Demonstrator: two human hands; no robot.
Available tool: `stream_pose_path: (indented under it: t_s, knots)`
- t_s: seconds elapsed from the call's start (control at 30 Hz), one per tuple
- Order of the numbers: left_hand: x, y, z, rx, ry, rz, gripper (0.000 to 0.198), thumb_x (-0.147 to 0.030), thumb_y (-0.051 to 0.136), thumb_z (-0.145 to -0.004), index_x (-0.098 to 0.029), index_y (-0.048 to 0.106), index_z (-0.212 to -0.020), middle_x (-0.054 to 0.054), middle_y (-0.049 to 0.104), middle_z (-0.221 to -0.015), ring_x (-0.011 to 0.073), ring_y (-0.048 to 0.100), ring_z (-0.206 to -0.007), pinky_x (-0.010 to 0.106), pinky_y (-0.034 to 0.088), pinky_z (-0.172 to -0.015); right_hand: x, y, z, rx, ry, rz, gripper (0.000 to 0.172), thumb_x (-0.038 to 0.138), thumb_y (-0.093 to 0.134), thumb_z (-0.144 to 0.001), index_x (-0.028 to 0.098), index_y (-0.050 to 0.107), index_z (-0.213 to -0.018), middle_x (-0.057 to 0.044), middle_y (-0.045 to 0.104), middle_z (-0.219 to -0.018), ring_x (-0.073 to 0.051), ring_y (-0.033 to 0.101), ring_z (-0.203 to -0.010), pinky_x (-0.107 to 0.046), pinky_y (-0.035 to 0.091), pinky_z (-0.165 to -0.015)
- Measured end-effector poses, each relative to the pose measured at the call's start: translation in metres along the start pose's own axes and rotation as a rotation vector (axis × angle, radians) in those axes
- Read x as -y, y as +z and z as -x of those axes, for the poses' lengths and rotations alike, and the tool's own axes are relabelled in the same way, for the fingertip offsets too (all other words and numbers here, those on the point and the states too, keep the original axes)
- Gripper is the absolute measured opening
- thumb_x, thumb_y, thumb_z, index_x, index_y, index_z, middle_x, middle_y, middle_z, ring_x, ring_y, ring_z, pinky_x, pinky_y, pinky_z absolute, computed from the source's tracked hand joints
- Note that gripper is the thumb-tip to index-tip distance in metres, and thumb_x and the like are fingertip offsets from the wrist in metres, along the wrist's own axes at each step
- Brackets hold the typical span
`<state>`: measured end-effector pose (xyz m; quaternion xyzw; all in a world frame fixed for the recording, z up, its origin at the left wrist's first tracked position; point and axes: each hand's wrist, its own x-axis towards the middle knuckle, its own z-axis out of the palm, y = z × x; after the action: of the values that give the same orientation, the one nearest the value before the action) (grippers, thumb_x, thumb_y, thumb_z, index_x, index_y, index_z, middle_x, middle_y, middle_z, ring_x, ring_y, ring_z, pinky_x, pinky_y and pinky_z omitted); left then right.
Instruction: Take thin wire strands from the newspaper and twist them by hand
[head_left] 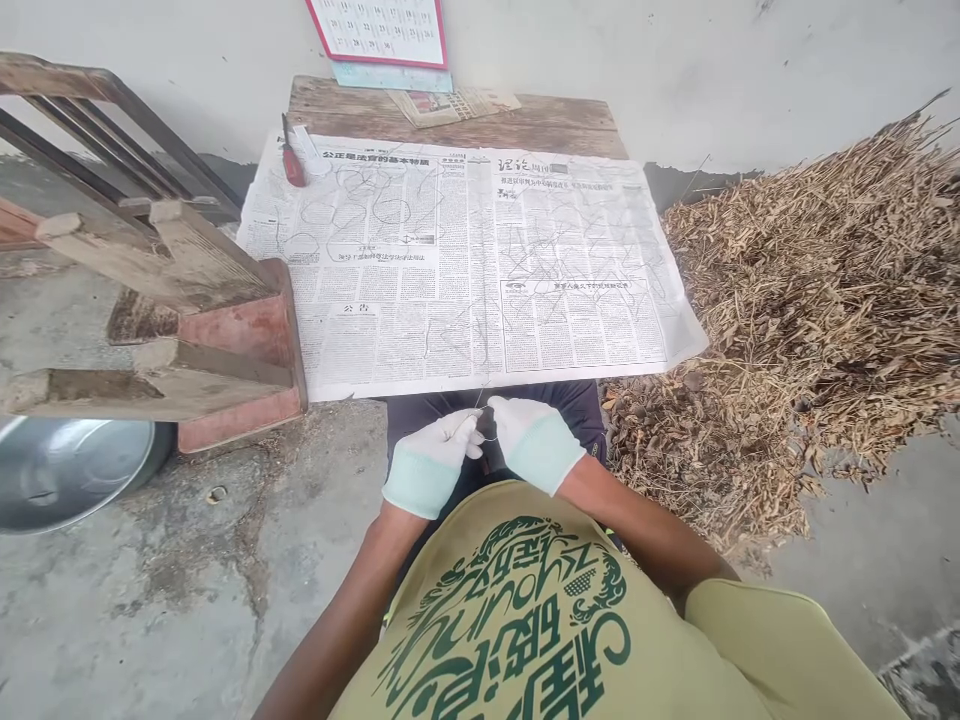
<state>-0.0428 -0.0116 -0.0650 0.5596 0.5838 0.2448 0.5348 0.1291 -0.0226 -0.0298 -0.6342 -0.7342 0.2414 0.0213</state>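
My left hand (pixel 433 458), in a white glove with a pale green cuff, is closed above my lap in front of the table's near edge. Beside it, my right hand (pixel 534 438) wears a matching glove, its fingers pinched together. Between the two hands runs a thin wire (pixel 481 398), gripped by both; a small curve of it shows at the fingertips. Loose thin wires (pixel 390 210) lie curled and tangled on the newspaper (pixel 390 345) spread over the table. A red-handled screwdriver (pixel 293 168) rests at the paper's far left corner.
An upturned wooden stool (pixel 240 345) stands against the table's left side, near a wooden chair (pixel 112 85). A metal basin (pixel 82 465) sits on the floor at left. Dry plant stalks (pixel 832 290) are heaped at right. A calendar (pixel 382 30) leans over the wooden tabletop (pixel 562 125).
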Motion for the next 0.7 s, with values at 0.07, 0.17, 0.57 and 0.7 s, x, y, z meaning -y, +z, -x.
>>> stream_pose_path:
  t_s: [0.07,0.17,0.57,0.7]
  knots:
    - [-0.007,0.000,0.003,-0.016,0.001,0.020,0.038,-0.049,0.060,-0.094,-0.017,0.078,-0.105,0.005,0.077,-0.074,0.0217,0.072,-0.075,0.036,0.056,-0.083,-0.005,-0.004,0.000,-0.014,-0.069,-0.034,0.015,0.016,0.056,-0.097,0.014,0.068,-0.106,-0.011,0.072,-0.090,-0.021,0.066,-0.080,-0.030,0.047,-0.073]
    - [-0.012,-0.003,0.003,0.068,0.003,0.126,0.036,-0.047,0.062,-0.094,-0.015,0.077,-0.099,0.005,0.074,-0.067,0.0220,0.072,-0.072,0.035,0.057,-0.079,-0.018,-0.017,-0.002,-0.047,-0.150,-0.214,0.022,0.025,0.053,-0.102,0.016,0.073,-0.104,-0.011,0.074,-0.099,-0.021,0.068,-0.093,-0.032,0.050,-0.087]
    - [-0.007,-0.018,0.001,0.450,-0.018,0.282,0.037,-0.051,0.068,-0.091,-0.015,0.078,-0.096,0.004,0.067,-0.051,0.0234,0.073,-0.065,0.038,0.060,-0.075,-0.024,-0.027,-0.003,0.064,-0.052,-1.161,0.020,0.028,0.065,-0.086,0.016,0.080,-0.092,-0.002,0.076,-0.080,-0.014,0.070,-0.073,-0.030,0.059,-0.076]
    - [-0.008,-0.020,0.002,0.541,-0.082,0.289,0.035,-0.049,0.070,-0.089,-0.015,0.078,-0.093,0.004,0.068,-0.054,0.0208,0.068,-0.053,0.037,0.059,-0.064,-0.019,-0.022,-0.004,0.042,-0.009,-1.255,0.019,0.026,0.064,-0.084,0.016,0.080,-0.091,-0.001,0.075,-0.076,-0.013,0.068,-0.069,-0.028,0.058,-0.072]
